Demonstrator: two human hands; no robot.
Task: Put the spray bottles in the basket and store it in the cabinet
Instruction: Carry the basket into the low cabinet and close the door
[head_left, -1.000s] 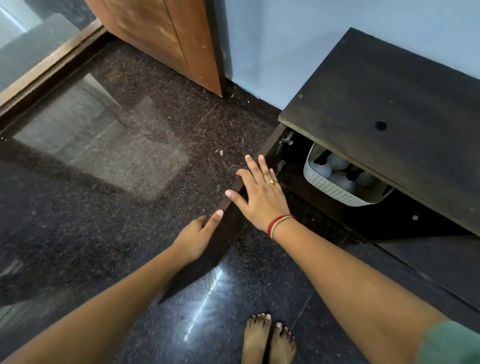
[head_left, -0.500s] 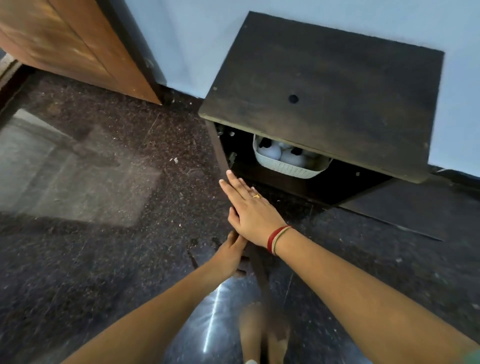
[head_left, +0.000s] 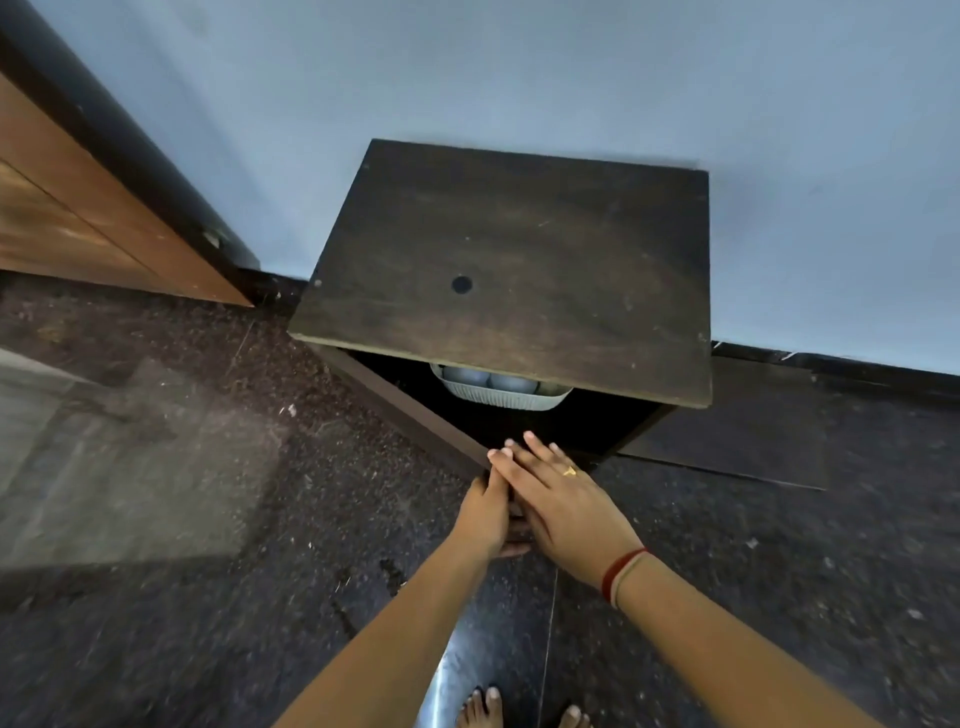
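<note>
While the basket (head_left: 501, 397) of spray bottles (head_left: 488, 378) sits inside the cabinet (head_left: 509, 260), just beyond the fingertips, both hands meet at the free edge of the door (head_left: 410, 410). The left hand (head_left: 485, 512) wraps that edge; the right hand (head_left: 561, 499) lies flat and open beside it, gripping nothing. A stiff, hinged wooden panel like this probably swings lightly, best pushed at this outer edge.

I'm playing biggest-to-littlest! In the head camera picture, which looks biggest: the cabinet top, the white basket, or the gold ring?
1. Cabinet top, by far.
2. White basket, though only its front edge shows.
3. Gold ring, tiny.
</note>
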